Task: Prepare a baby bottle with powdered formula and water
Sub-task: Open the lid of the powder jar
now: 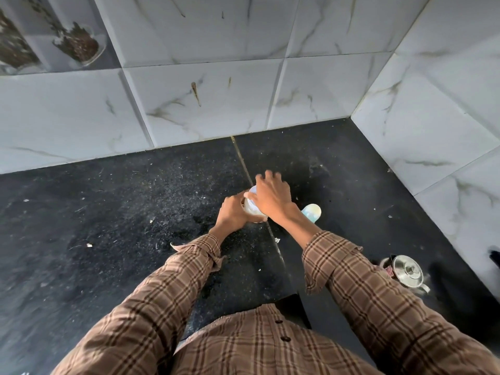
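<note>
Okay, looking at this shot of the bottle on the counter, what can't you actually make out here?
- Bottle: head view, mostly covered by left hand and right hand; contents and whether the top is screwed on are hidden.
- Right hand's fingertips: motion-blurred.
- Cap: partly behind the right wrist.
- Kettle: body partly behind the right sleeve; its label is too small to read.
- Dark object: cut off by the right edge.

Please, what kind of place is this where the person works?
Most likely a home kitchen. A dark stone counter meets marbled wall tiles in a corner, and a steel kettle stands at the right. Both hands work at a baby bottle on the counter.
</note>
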